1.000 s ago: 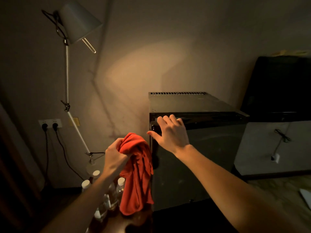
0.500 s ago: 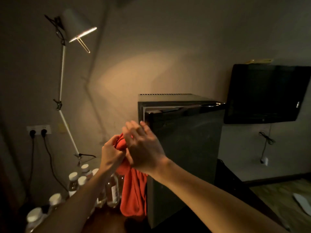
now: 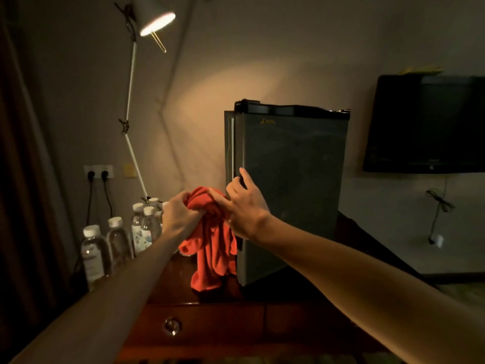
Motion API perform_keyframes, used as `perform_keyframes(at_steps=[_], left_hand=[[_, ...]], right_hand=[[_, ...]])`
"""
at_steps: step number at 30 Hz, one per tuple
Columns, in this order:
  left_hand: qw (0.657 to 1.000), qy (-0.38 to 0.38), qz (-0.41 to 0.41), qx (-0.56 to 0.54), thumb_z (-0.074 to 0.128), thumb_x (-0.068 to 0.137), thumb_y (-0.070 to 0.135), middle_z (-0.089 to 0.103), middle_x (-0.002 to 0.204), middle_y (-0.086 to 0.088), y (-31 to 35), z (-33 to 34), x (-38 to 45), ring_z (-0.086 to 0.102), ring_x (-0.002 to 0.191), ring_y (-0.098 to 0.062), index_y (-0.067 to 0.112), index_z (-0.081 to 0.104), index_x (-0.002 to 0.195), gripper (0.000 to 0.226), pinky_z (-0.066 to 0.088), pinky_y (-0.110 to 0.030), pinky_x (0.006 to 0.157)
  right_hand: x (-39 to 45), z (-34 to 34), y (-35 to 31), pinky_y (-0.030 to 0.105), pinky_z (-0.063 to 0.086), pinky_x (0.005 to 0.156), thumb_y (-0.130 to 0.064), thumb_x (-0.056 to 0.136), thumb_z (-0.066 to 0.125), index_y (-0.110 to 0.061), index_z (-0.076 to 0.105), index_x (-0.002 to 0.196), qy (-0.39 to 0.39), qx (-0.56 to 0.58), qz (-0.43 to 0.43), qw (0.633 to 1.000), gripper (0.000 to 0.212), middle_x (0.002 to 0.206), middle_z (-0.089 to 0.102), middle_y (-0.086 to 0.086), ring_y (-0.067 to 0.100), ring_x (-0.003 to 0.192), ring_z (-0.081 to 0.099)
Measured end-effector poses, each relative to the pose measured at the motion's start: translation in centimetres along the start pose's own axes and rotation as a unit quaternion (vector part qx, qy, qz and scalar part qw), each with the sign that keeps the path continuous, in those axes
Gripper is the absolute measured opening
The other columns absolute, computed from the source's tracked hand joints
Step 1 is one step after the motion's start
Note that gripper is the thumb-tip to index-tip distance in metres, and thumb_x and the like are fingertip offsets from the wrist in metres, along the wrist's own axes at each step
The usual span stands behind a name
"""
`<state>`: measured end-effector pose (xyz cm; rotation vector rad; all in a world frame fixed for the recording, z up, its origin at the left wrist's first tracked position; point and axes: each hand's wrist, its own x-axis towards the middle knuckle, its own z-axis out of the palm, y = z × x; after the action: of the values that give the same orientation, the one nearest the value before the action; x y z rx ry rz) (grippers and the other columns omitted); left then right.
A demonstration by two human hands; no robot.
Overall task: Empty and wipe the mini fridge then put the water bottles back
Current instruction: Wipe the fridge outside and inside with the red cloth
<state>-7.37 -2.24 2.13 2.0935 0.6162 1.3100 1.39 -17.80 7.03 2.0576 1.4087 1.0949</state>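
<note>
A grey mini fridge stands on a dark wooden cabinet, its door ajar by a narrow gap at the left edge. My left hand grips a bunched red cloth that hangs down beside the fridge's left front corner. My right hand has its fingers spread, the tips at the door's left edge and the thumb side touching the cloth. Several clear water bottles with white caps stand on the cabinet to the left. The fridge's inside is hidden.
A lit white desk lamp on a jointed arm rises behind the bottles. A wall socket with two plugs is at the left. A dark wall-mounted TV hangs at the right. A drawer knob faces me below.
The view dropped and pulled back, so the fridge's front now faces me. My right hand moved from the door's top edge down to its left edge, next to the cloth. More bottles came into view.
</note>
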Motion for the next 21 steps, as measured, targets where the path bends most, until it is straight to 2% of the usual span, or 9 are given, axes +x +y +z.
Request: perform_keyframes(at_steps=[3,6,10,13,15,18,21], left_hand=[[1.000,0.016,-0.009,0.019,0.061,0.050,0.052,0.073,0.087,-0.008,-0.3,-0.6,0.2,0.068,0.086,-0.027,0.018,0.071,0.094,0.057,0.051,-0.038,0.074],[0.999,0.015,-0.012,0.027,0.065,0.052,0.051,0.073,0.085,-0.007,-0.8,-0.6,0.4,0.068,0.085,-0.025,0.020,0.071,0.093,0.052,0.051,-0.036,0.073],[1.000,-0.008,-0.004,0.015,0.066,0.054,0.052,0.071,0.079,0.000,-1.6,0.3,0.3,0.067,0.080,-0.020,0.024,0.069,0.088,0.044,0.051,-0.035,0.070],[1.000,-0.017,0.002,0.009,0.067,0.057,0.042,0.072,0.082,-0.001,-1.5,1.1,0.2,0.064,0.079,-0.016,0.024,0.070,0.091,0.039,0.043,-0.028,0.068],[1.000,-0.029,0.009,-0.006,0.064,0.056,0.041,0.071,0.080,-0.001,-1.3,1.7,0.1,0.066,0.080,-0.019,0.027,0.068,0.088,0.035,0.045,-0.029,0.068],[0.999,-0.042,0.021,-0.016,0.061,0.056,0.044,0.070,0.078,-0.001,-0.8,2.9,-0.3,0.068,0.081,-0.021,0.026,0.067,0.085,0.034,0.049,-0.032,0.069],[0.998,-0.057,0.032,-0.018,0.059,0.055,0.049,0.071,0.080,0.001,0.0,4.5,-0.9,0.068,0.081,-0.019,0.021,0.069,0.088,0.045,0.051,-0.033,0.072]], right_hand=[[0.7,0.6,-0.5,0.055,-0.006,0.118,-0.055,0.094,0.036,-0.021,-0.016,0.153,-0.004,-0.012,-0.001,1.000,0.086,0.149,0.031,0.027,0.041,0.143,0.018],[1.1,1.8,-1.3,0.053,0.002,0.119,-0.060,0.094,0.036,-0.017,-0.025,0.150,-0.020,0.008,-0.010,1.000,0.093,0.147,0.036,0.028,0.042,0.142,0.026],[0.8,2.0,-2.0,0.053,0.006,0.118,-0.067,0.092,0.035,-0.012,-0.012,0.153,-0.017,0.003,-0.016,1.000,0.095,0.145,0.043,0.018,0.036,0.136,0.034],[0.2,1.1,-1.8,0.055,0.008,0.116,-0.070,0.093,0.026,-0.013,-0.002,0.155,-0.028,-0.025,-0.006,0.999,0.088,0.141,0.047,0.019,0.036,0.133,0.038],[-0.5,0.7,-1.8,0.057,0.011,0.114,-0.069,0.093,0.025,-0.013,0.001,0.155,-0.051,-0.025,0.017,0.998,0.087,0.135,0.053,0.021,0.040,0.130,0.042],[-2.0,1.1,-2.3,0.057,0.014,0.112,-0.058,0.095,0.040,-0.004,0.001,0.153,-0.081,-0.011,0.047,0.996,0.089,0.125,0.061,0.020,0.041,0.121,0.050],[-4.0,2.5,-3.2,0.056,0.018,0.112,-0.045,0.088,0.057,-0.001,-0.007,0.152,-0.109,0.054,0.103,0.987,0.100,0.129,0.055,0.023,0.039,0.122,0.046]])
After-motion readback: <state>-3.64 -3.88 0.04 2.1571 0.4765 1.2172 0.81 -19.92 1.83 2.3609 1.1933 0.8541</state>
